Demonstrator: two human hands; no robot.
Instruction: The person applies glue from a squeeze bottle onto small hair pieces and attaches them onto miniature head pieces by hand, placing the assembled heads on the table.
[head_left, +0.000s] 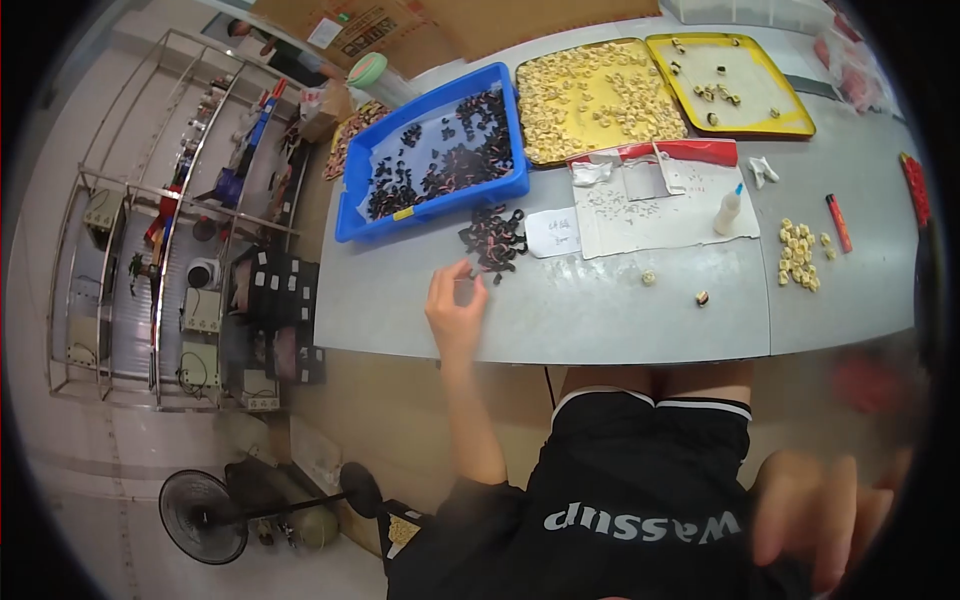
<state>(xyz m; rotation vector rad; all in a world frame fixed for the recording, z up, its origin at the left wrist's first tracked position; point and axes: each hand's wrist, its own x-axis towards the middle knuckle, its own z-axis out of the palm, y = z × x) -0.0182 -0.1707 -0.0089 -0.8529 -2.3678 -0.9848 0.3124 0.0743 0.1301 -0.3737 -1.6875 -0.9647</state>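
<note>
Head view, and here's the left hand (pixel 455 308) on the near side of a loose pile of small black curled pieces with pinkish-red parts (pixel 492 240), palm low over the grey table (pixel 560 318). Its thumb and forefinger curve round into an almost closed ring, tips right by the pile's near edge; whether they pinch a piece is too small to tell. Over to the right hand (pixel 815 515), blurred and close to the camera at the lower right, beside the black shorts with white trim (pixel 650 430): its fingers point downward, loosely bent, and I can't tell how far open it is or whether it has hold of anything. Just beyond the pile sits a blue plastic tray (pixel 516 150), with many more of those black pieces on its pale liner. To the pile's right lies a white handwritten paper slip (pixel 553 233), then a white cardboard sheet with a red far edge (pixel 620 232), where a small translucent bottle with a blue tip (pixel 728 212) stands near the right side. Behind that, a yellow tray crowded with small cream pieces (pixel 600 100), and beside it a yellow tray with a dark rim (pixel 765 95) holding only a few pieces. At the right, a cluster of cream pieces (pixel 798 256) lies near a slim red stick-like object (pixel 838 223).
</note>
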